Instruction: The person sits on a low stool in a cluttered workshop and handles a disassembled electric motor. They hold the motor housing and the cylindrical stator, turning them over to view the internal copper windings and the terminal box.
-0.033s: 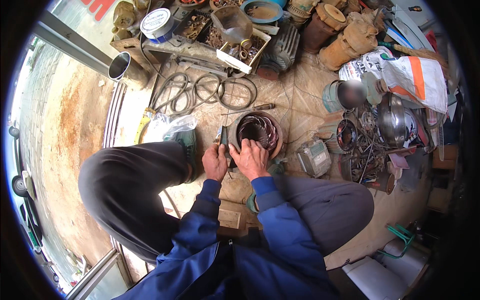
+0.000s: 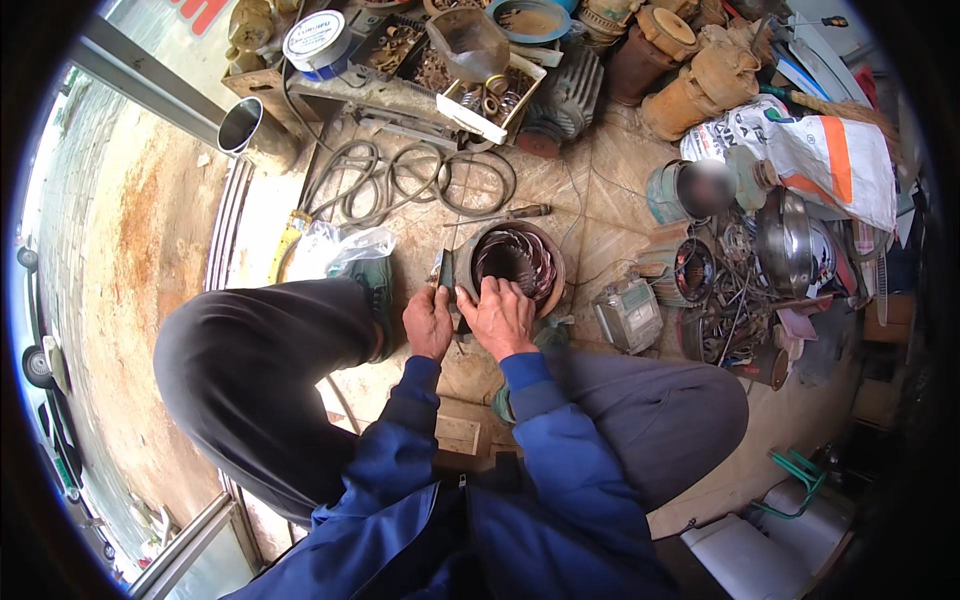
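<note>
Between my feet stands a round motor stator point(image 2: 552, 262), its open end up and dark red windings lining the bore. My right hand point(image 2: 500, 318) lies over its near rim, fingers bent over the edge and fingertips at the windings. My left hand point(image 2: 428, 325) is just left of the stator, with thumb and fingers pressed together beside a flat metal piece point(image 2: 446, 268) at the stator's side. Whatever those fingers pinch is too small or hidden to make out. Beyond the stator, a thin screwdriver-like tool point(image 2: 515, 216) rests on the floor.
A coiled cable point(image 2: 365, 185) and a clear plastic bag point(image 2: 360, 245) lie ahead on the left. To the right are a metal box-shaped lamp point(image 2: 628, 315), another stator point(image 2: 690, 268) and tangled wires. Boxes of small parts, a cut plastic bottle point(image 2: 468, 50) and a finned motor point(image 2: 568, 95) stand at the back.
</note>
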`<action>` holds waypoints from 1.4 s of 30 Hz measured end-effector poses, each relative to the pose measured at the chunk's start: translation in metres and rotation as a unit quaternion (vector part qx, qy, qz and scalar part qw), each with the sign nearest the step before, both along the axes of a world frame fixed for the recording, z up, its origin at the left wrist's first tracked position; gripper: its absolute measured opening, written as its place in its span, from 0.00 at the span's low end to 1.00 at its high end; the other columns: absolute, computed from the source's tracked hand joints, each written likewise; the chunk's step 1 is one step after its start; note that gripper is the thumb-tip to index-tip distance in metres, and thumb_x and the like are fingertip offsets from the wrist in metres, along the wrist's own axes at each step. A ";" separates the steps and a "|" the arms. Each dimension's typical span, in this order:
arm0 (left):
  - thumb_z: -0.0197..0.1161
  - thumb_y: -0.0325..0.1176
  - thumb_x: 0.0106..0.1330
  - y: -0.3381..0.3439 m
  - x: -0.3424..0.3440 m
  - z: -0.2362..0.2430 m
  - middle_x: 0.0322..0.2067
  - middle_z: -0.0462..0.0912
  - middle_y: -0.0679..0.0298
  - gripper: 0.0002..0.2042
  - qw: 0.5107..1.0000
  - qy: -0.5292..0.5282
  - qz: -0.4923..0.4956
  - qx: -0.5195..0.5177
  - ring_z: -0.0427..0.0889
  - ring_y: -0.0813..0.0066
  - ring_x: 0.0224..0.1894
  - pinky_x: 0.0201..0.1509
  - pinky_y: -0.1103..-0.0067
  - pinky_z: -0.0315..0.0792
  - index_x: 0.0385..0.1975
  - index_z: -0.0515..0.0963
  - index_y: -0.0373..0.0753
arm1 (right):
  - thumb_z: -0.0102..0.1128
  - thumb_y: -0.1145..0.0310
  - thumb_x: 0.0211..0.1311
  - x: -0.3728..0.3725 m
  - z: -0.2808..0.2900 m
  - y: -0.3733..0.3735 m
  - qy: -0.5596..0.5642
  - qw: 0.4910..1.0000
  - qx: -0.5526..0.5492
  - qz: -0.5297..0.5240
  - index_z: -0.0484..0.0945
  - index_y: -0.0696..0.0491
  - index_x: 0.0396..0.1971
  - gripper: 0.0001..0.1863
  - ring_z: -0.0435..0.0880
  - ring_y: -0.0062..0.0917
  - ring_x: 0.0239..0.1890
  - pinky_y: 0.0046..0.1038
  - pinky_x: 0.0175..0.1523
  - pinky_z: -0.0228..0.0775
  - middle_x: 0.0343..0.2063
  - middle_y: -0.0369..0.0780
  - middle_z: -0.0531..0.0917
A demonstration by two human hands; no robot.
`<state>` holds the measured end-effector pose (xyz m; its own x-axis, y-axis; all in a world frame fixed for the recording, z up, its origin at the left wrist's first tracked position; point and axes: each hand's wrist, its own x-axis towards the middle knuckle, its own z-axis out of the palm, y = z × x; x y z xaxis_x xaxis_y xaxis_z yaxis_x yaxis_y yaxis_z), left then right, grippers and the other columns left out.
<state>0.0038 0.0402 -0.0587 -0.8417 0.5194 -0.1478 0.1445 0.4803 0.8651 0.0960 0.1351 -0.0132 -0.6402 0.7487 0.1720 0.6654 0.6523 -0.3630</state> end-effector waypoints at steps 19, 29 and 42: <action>0.56 0.42 0.77 -0.041 -0.015 -0.066 0.21 0.78 0.61 0.21 0.974 -0.171 0.134 0.058 0.72 0.77 0.28 0.35 0.71 0.69 0.31 0.80 0.26 | 0.66 0.45 0.65 -0.008 -0.002 -0.020 0.027 0.998 -0.051 0.016 0.77 0.57 0.28 0.26 0.80 0.45 0.39 0.46 0.45 0.72 0.30 0.48 0.80; 0.62 0.53 0.71 0.025 0.001 0.007 0.62 0.74 0.43 0.31 0.994 0.060 0.029 -0.085 0.68 0.45 0.67 0.72 0.58 0.60 0.60 0.73 0.29 | 0.53 0.43 0.74 0.060 -0.021 0.078 0.151 0.842 -0.370 -0.363 0.81 0.67 0.49 0.35 0.82 0.49 0.55 0.42 0.61 0.71 0.47 0.59 0.85; 0.52 0.51 0.78 0.019 0.008 -0.016 0.68 0.69 0.43 0.24 0.993 0.069 0.019 -0.090 0.65 0.43 0.70 0.72 0.54 0.59 0.65 0.74 0.44 | 0.45 0.40 0.79 0.044 -0.043 0.072 0.217 0.829 -0.474 -0.201 0.79 0.62 0.47 0.34 0.76 0.27 0.49 0.33 0.59 0.68 0.44 0.41 0.83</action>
<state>0.0122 0.0590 -0.0746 -0.8785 0.4629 -0.1178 0.2343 0.6324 0.7384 0.1397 0.2071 -0.0562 -0.3373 0.8169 -0.4678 0.4326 -0.3068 -0.8478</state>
